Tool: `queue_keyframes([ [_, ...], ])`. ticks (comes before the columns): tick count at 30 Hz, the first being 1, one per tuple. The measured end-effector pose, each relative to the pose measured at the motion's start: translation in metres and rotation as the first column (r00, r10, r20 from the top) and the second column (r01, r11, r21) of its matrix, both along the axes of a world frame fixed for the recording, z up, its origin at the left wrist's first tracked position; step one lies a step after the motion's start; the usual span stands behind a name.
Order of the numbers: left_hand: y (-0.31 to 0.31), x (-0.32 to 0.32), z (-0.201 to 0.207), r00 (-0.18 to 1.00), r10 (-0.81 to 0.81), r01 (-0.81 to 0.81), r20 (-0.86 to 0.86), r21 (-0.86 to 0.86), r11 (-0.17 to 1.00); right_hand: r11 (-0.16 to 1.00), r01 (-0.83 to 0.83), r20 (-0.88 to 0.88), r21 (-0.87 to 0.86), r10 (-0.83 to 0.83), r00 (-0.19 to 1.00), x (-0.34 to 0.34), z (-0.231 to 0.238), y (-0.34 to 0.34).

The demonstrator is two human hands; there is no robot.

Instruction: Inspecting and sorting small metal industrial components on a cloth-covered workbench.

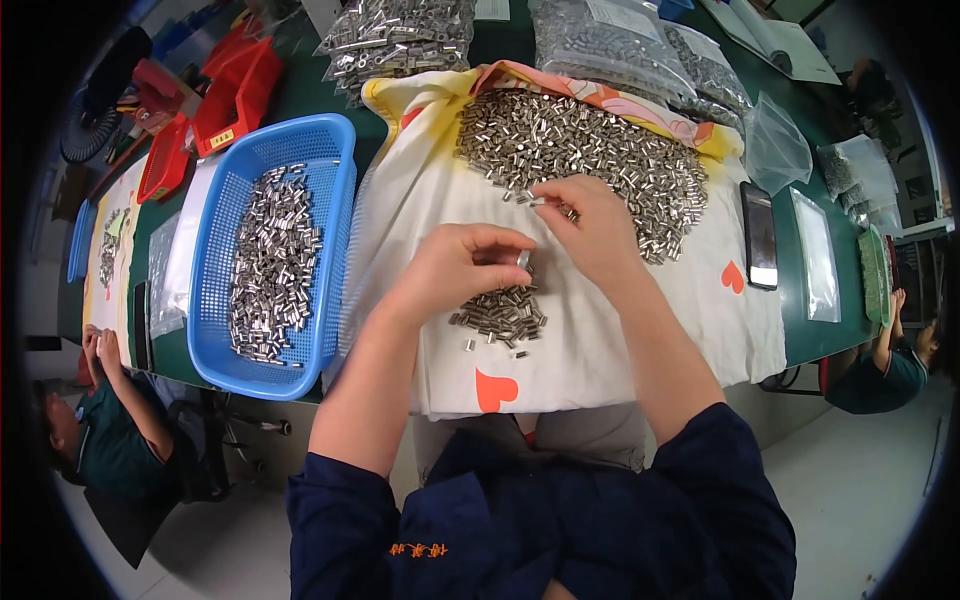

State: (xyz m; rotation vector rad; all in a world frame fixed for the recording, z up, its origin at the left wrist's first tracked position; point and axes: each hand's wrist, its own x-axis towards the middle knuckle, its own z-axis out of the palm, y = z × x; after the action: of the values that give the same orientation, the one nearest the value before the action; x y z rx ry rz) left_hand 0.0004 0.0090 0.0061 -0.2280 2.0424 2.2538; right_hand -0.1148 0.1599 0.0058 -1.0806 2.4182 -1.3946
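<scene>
My left hand [457,265] is closed, with a small silver metal sleeve [523,260] pinched between thumb and fingertips. Just below it lies a small heap of metal sleeves [503,318] on the white cloth [400,215] with red hearts. My right hand [592,228] reaches to the near edge of a large pile of the same sleeves [590,145]. Its thumb and forefinger are closed on one small sleeve [537,200]; the other fingers curl over the pile and are partly hidden.
Left of the cloth stands a blue plastic basket [345,190] holding many sleeves. Bags of metal parts [400,40] line the back, beside red bins [238,95] at far left. A phone [759,235] lies at right. Co-workers sit at both sides.
</scene>
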Motion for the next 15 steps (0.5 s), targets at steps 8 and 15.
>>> queue_keyframes([
  [8,-0.004,0.003,-0.004,0.993,-0.114,0.113,-0.002,-0.122,0.986,0.975,0.098,-0.577,0.198,0.035,0.816,0.012,-0.019,-0.016],
  [15,-0.008,-0.003,-0.005,0.999,0.039,-0.038,-0.022,0.049,0.998,0.982,0.058,-0.563,0.178,0.054,0.825,0.003,-0.020,-0.012],
])
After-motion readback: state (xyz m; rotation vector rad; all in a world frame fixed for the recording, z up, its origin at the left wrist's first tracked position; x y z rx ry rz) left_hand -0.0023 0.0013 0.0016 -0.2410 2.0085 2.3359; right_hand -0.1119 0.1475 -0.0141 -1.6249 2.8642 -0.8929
